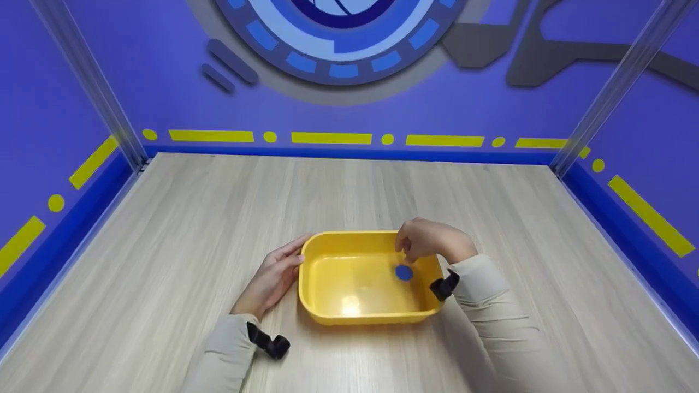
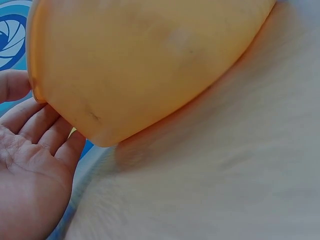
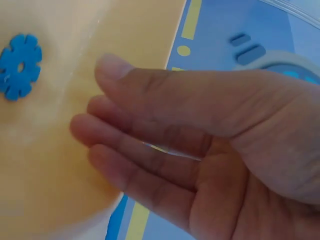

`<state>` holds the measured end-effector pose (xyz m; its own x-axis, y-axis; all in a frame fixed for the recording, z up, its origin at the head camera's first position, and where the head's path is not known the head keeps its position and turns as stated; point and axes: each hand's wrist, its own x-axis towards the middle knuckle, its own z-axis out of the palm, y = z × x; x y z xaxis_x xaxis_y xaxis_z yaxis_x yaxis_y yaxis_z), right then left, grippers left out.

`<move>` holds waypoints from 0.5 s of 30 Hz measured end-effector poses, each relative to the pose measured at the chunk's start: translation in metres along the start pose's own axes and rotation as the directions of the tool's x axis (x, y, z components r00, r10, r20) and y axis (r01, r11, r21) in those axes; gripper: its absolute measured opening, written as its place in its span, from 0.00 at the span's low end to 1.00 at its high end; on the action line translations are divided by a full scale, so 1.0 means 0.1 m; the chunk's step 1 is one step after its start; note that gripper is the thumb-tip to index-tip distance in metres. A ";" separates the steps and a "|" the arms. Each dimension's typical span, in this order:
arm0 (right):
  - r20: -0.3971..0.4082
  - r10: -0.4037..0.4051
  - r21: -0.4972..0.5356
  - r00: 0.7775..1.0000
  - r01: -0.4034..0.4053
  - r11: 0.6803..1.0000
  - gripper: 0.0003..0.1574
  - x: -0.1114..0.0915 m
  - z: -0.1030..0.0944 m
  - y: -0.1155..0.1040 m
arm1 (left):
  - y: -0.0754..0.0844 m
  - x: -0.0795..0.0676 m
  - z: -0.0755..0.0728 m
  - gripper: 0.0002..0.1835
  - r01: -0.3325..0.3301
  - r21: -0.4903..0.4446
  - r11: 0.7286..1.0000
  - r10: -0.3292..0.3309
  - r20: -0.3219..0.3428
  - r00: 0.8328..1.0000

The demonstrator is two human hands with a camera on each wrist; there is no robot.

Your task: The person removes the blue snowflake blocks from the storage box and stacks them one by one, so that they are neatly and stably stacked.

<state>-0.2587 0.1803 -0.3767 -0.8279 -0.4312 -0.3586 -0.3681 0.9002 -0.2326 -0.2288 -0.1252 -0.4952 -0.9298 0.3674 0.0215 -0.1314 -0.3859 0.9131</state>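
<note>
A yellow plastic basin [image 1: 357,243] with rounded corners stands on the table. My left hand [image 1: 274,275] holds it at its left rim; in the left wrist view the thumb is at the rim and the fingers lie against the outer wall. My right hand [image 1: 434,239] reaches over the far right corner into the basin. In the right wrist view its fingers are loosely bent with nothing between them. Just below those fingers, on the basin floor, lies a blue notched snowflake disc [image 3: 21,67] with a small hole in its middle, apart from the hand.
The basin stands on a light wood-grain table [image 1: 218,207]. Blue-purple printed panels [image 1: 338,117] with yellow marks enclose the back and sides, with metal posts [image 1: 606,87] at the corners. A black strap mount [image 1: 445,285] is on each wrist.
</note>
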 end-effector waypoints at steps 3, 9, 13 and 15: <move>0.039 0.000 -0.014 0.999 0.001 1.000 0.17 0.04 0.00 -0.04 | 0.00 0.00 0.00 0.33 0.000 -0.001 1.000 0.000 0.004 1.000; 0.093 0.122 -0.016 0.988 -0.121 0.992 0.17 0.09 0.09 -0.12 | 0.01 0.00 0.01 0.32 0.011 -0.010 1.000 -0.011 -0.003 1.000; 0.106 0.160 0.002 0.981 -0.161 0.987 0.14 0.10 0.16 -0.14 | 0.01 0.00 0.01 0.32 0.013 -0.014 1.000 -0.013 -0.007 1.000; 0.111 0.163 0.009 0.980 -0.165 0.986 0.14 0.10 0.19 -0.14 | 0.01 -0.01 0.01 0.32 0.018 -0.020 1.000 -0.018 -0.008 1.000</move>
<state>-0.2539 0.1619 -0.3938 -0.8248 -0.2823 -0.4899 -0.2223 0.9586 -0.1780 -0.2279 -0.1251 -0.4937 -0.9300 0.3676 0.0020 -0.1545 -0.3959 0.9052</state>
